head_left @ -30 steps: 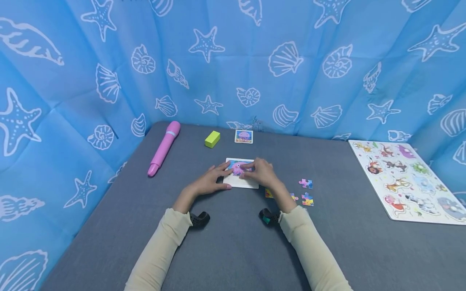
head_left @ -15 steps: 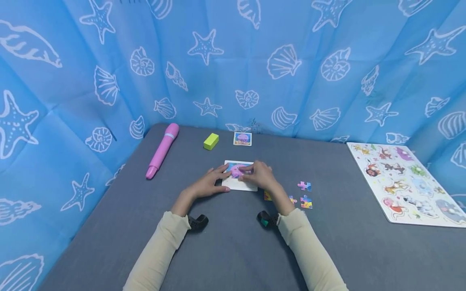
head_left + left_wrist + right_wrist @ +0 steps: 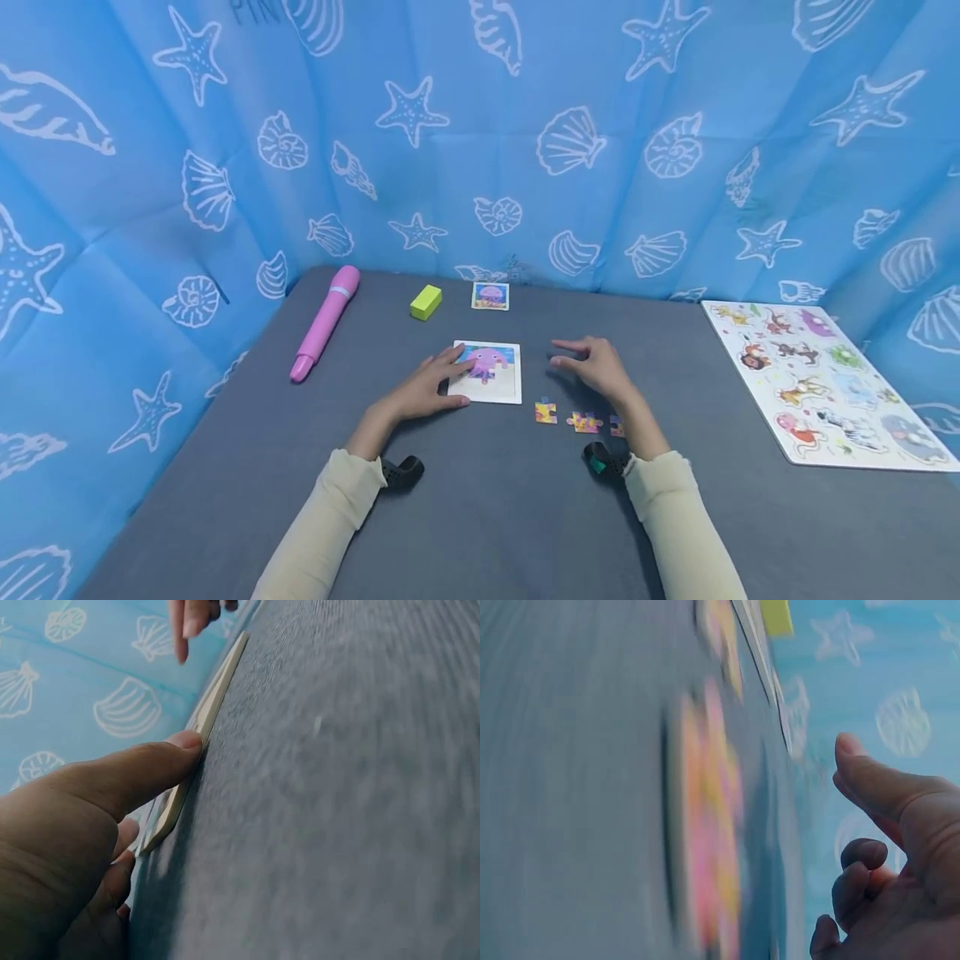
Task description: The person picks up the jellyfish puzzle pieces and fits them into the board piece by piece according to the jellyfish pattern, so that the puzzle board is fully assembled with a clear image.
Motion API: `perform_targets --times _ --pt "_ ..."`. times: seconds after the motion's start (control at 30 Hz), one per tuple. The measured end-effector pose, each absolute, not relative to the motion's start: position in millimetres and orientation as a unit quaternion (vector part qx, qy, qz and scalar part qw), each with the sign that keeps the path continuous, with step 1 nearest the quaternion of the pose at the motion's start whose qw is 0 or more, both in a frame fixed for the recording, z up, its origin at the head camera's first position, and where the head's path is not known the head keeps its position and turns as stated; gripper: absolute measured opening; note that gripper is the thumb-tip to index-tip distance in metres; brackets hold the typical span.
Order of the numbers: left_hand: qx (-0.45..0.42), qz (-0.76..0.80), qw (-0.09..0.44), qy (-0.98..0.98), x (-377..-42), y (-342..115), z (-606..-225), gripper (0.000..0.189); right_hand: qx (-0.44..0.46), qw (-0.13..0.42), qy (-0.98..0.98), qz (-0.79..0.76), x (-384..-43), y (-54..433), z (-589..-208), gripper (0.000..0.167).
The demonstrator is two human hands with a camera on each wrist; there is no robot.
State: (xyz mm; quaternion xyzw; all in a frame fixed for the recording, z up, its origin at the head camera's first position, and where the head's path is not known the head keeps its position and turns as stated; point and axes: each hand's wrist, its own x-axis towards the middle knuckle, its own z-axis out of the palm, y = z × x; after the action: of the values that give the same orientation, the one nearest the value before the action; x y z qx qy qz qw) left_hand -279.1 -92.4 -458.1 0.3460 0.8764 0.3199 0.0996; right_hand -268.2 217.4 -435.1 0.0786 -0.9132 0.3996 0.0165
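Note:
A square jigsaw tray (image 3: 506, 393) lies flat on the table in the head view, its upper part filled with pieces picturing a pink octopus. My left hand (image 3: 423, 387) rests at its left side, fingers over the picture and thumb touching the near edge. The left wrist view shows that thumb (image 3: 150, 769) against the pale tray rim. To the right, my right hand (image 3: 600, 367) hovers apart from the tray, thumb and index finger spread with nothing between them. Below it lie loose puzzle pieces: a yellow one (image 3: 546, 412), a yellow-pink one (image 3: 585, 422), and another partly hidden by the wrist.
Behind the tray are a small octopus picture card (image 3: 491, 297) and a lime-green block (image 3: 426, 302). A pink wand-shaped object (image 3: 325, 325) lies on the left. At the right sits an animal peg puzzle board (image 3: 825, 383). A blue curtain (image 3: 450, 167) hangs behind the grey table.
My right hand has lifted off the octopus picture and moved right, above the loose pieces, leaving the tray's right side visible. My left hand stays on the tray. The head view has tilted slightly.

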Motion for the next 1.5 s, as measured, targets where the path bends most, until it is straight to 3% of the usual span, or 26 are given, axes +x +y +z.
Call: perform_targets --times 0.4,0.77,1.5 --pt "0.337 0.310 0.094 0.884 -274.1 -98.7 -457.6 0.061 0.068 0.016 -0.897 0.437 -245.7 286.7 -441.6 0.039" --pt "0.336 0.302 0.094 0.887 -270.3 -99.8 -463.7 0.062 0.091 -0.053 -0.907 0.408 -230.9 303.7 -449.2 0.040" --pt "0.347 0.302 0.112 0.881 -280.1 -78.5 -458.4 0.062 0.078 -0.015 -0.921 0.381 -226.6 323.0 -451.2 0.039"
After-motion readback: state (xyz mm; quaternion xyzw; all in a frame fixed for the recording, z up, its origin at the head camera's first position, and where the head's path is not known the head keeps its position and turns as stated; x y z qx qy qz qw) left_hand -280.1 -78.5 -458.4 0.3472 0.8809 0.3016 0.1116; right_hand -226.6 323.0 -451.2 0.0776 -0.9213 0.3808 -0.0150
